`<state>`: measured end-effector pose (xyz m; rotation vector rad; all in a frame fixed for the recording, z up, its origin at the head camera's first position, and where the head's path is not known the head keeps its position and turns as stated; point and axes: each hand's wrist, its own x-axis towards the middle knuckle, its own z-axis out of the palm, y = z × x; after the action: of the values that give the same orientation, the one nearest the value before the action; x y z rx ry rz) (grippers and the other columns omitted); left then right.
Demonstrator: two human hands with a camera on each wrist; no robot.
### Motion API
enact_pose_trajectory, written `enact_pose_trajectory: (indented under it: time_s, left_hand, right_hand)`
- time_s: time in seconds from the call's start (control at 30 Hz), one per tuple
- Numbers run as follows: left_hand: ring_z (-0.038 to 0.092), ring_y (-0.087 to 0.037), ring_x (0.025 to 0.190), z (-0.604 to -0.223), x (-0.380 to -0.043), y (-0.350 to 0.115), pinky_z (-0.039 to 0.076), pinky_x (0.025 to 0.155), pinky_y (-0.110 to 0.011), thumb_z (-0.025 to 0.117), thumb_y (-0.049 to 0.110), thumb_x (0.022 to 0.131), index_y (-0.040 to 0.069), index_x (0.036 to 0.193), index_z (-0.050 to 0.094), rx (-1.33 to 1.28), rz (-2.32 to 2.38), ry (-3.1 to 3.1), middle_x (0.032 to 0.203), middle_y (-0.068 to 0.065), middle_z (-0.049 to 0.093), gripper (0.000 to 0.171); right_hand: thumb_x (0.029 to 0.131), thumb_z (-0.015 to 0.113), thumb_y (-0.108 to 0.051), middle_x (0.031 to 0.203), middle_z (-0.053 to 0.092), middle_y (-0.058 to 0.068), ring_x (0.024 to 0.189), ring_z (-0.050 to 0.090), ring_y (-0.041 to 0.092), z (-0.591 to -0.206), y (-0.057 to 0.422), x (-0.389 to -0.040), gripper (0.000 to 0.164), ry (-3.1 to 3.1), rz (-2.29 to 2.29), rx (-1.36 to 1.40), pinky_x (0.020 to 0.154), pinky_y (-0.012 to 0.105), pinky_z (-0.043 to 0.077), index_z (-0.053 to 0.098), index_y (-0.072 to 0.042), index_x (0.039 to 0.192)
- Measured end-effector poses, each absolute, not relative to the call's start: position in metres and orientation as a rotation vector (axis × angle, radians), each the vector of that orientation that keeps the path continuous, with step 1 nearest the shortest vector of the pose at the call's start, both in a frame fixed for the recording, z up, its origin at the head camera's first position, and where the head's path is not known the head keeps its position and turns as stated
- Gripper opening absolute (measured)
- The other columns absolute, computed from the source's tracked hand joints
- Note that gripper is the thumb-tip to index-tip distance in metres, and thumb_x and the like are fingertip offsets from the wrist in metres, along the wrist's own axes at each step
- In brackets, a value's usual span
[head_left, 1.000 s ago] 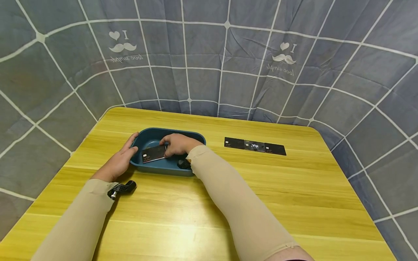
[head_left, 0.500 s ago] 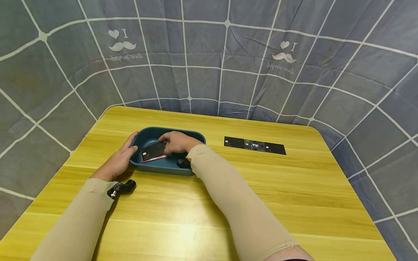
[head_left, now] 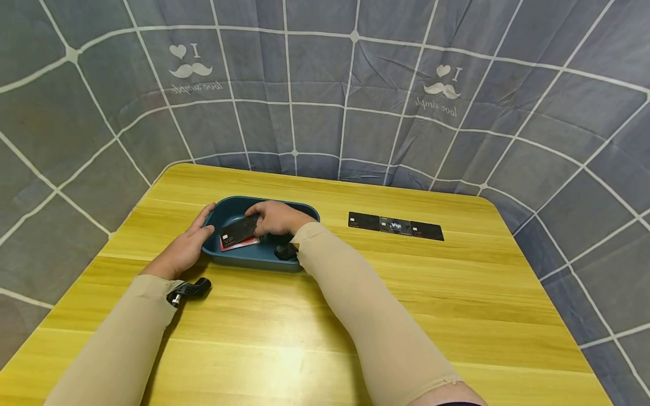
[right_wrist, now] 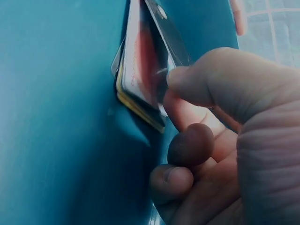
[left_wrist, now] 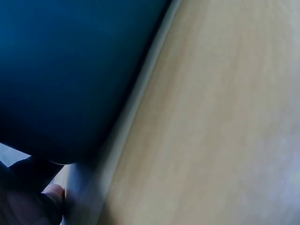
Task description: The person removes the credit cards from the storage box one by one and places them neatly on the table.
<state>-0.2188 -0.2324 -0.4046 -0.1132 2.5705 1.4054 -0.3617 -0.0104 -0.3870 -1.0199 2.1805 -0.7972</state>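
Observation:
A dark blue plastic basin (head_left: pixel 244 263) sits on the table's left half. In the head view my left hand (head_left: pixel 184 248) rests against its left end, thumb by the rim and fingers extended along the outside. My right hand (head_left: pixel 276 217) reaches inside and pinches a black VIP card (head_left: pixel 238 230) between thumb and index finger. The right wrist view shows this black card (right_wrist: pixel 166 35) tilted up at one edge, leaning away from a stack of cards beneath. The top card of that stack, white and red (right_wrist: pixel 140 61), lies over others, one with a yellow edge.
Right of the basin, three dark cards (head_left: pixel 395 226) lie end to end in a row on the yellow wooden table (head_left: pixel 284 338). A grey checked cloth (head_left: pixel 325 84) hangs behind the table and around its sides. A black camera mount (head_left: pixel 189 290) sits at the left wrist.
My right hand has shifted slightly up and away, lifting and turning the black card, so more of the red and white card beneath shows. The left hand stays at the basin's end.

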Motion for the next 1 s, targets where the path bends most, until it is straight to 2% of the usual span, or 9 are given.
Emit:
enact_pose_trajectory:
  time_s: [0.17, 0.37, 0.6, 0.8, 0.9, 1.0]
  left_hand:
    - [-0.009, -0.051, 0.161, -0.405, -0.22, -0.232, 0.0, 0.121, -0.08, 0.021, 0.043, 0.115, 0.036, 0.169, -0.011, -0.128, 1.395, 2.565, 0.177, -0.011, -0.015, 0.063]
    - [-0.006, -0.055, 0.16, -0.406, -0.22, -0.231, 0.001, 0.12, -0.082, 0.02, 0.043, 0.115, 0.037, 0.169, -0.012, -0.133, 1.366, 2.579, 0.177, -0.012, -0.016, 0.062]
    - [-0.005, -0.055, 0.16, -0.404, -0.219, -0.231, 0.001, 0.121, -0.081, 0.021, 0.043, 0.115, 0.038, 0.169, -0.011, -0.113, 1.371, 2.587, 0.177, -0.011, -0.014, 0.062]
    - [-0.004, -0.056, 0.16, -0.401, -0.217, -0.232, 0.001, 0.121, -0.08, 0.021, 0.044, 0.115, 0.036, 0.169, -0.011, -0.102, 1.38, 2.589, 0.177, -0.014, -0.013, 0.063]
    - [-0.002, -0.058, 0.159, -0.4, -0.217, -0.232, 0.002, 0.12, -0.082, 0.021, 0.047, 0.115, 0.038, 0.168, -0.012, -0.127, 1.35, 2.59, 0.177, -0.014, -0.012, 0.063]
    - [0.0, -0.06, 0.158, -0.401, -0.218, -0.232, 0.003, 0.119, -0.083, 0.02, 0.05, 0.114, 0.042, 0.167, -0.013, -0.152, 1.32, 2.591, 0.177, -0.015, -0.012, 0.063]
  right_hand:
    - [0.096, 0.071, -0.007, 0.093, 0.072, 0.002, 0.07, 0.056, 0.012, -0.384, -0.008, -0.363, 0.062, 2.179, -0.8, -1.043, 0.061, 0.023, 0.044, 0.053, -0.012, 0.155]
    - [0.096, 0.071, -0.007, 0.099, 0.069, 0.003, 0.079, 0.056, 0.015, -0.379, -0.002, -0.366, 0.061, 2.209, -0.802, -1.036, 0.066, 0.023, 0.046, 0.055, -0.014, 0.154]
    - [0.096, 0.071, -0.006, 0.087, 0.066, 0.003, 0.07, 0.053, 0.014, -0.371, 0.008, -0.371, 0.06, 2.193, -0.864, -1.02, 0.062, 0.023, 0.044, 0.055, -0.013, 0.153]
    - [0.096, 0.07, -0.004, 0.086, 0.065, 0.004, 0.072, 0.052, 0.015, -0.354, 0.024, -0.371, 0.06, 2.168, -0.953, -1.013, 0.065, 0.024, 0.043, 0.054, -0.01, 0.154]
    - [0.096, 0.07, -0.004, 0.086, 0.066, 0.003, 0.075, 0.053, 0.015, -0.346, 0.038, -0.372, 0.061, 2.14, -1.025, -0.979, 0.068, 0.023, 0.043, 0.052, -0.009, 0.154]
    - [0.097, 0.068, -0.002, 0.082, 0.063, 0.003, 0.07, 0.049, 0.015, -0.337, 0.057, -0.374, 0.061, 2.112, -1.11, -0.954, 0.068, 0.025, 0.042, 0.05, -0.005, 0.155]
